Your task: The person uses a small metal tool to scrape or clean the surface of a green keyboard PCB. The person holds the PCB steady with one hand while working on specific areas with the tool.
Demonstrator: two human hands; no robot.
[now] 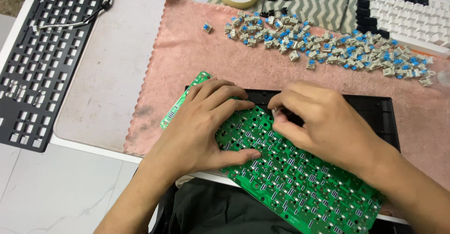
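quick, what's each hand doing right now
Left hand: open, pressed flat on the green circuit board.
Right hand: fingers curled, pinching something small at the board; cannot tell what.

Two bare hands, no gloves. Left hand (206,121) and right hand (318,121): no rings, no watch, no bands at the wrists. Both forearms bare to the frame edge, no sleeves in view. Nails short and unpainted where they show. Below the table (93,117) edge, between the forearms, dark grey-green cloth (220,210) with soft creases, the person's clothing over the lap; whether shirt or trousers can't be told.
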